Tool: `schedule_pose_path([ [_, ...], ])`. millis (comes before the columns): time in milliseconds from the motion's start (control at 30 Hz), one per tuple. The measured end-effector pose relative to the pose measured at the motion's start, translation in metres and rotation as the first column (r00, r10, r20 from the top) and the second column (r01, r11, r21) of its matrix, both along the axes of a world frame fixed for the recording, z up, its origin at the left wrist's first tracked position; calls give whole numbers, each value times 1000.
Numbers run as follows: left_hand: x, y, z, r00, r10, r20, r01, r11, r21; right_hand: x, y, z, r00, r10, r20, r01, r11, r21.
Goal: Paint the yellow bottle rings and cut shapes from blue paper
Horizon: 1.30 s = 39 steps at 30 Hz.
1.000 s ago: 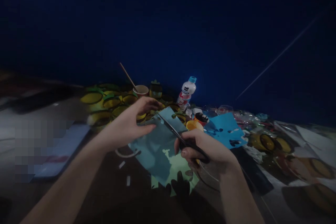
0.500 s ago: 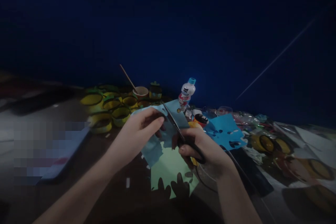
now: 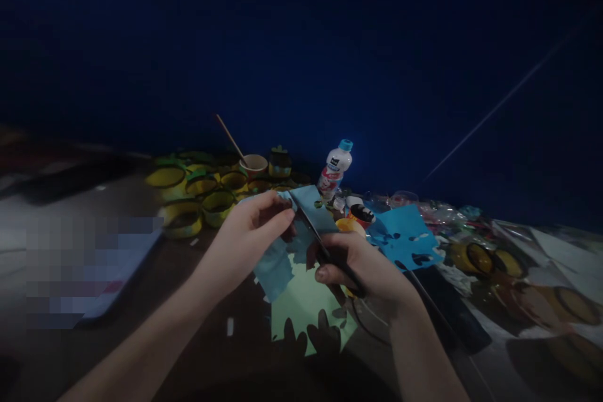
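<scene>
My left hand (image 3: 257, 226) pinches a light blue sheet of paper (image 3: 277, 273) between thumb and fingers. My right hand (image 3: 355, 260) grips a pair of scissors (image 3: 308, 223) by its dark handles. The blades point up and to the left, against the sheet beside my left fingertips. A small hole shows near the sheet's upper right part. Below both hands lies a pale green sheet of paper (image 3: 301, 304) with cut-out shapes and ragged edges. The exact line of the cut is too dim to make out.
Several yellow ring-shaped cups (image 3: 217, 207) stand at left, near a white cup (image 3: 254, 165) holding a stick. A bottle with a blue cap (image 3: 335, 166) stands behind my hands. To the right lie a bright blue cut sheet (image 3: 400, 235) and clear plastic pieces (image 3: 440, 213).
The scissor blades have come closer together, and the light blue sheet has tilted slightly, its upper edge sinking. Both hands stay in nearly the same place.
</scene>
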<state>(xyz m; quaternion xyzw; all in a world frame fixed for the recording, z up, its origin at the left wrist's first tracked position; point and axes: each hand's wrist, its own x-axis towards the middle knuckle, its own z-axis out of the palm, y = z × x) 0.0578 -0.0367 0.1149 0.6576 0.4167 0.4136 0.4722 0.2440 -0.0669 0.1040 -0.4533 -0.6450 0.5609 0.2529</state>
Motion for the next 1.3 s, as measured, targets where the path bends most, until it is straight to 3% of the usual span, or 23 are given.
schedule_pose_path([
  [367, -2, 1, 0, 1000, -13, -13, 12, 1000, -28, 1, 1, 4, 993, 26, 119, -37, 995, 91],
  [833, -3, 3, -2, 1000, -15, -25, 14, 999, -32, 2, 0, -2, 997, 11, 76, -10, 1000, -11],
  [1300, -3, 3, -3, 1000, -19, -13, 19, 999, -30, -1, -1, 0, 996, -16, 92, 15, 1000, 6],
])
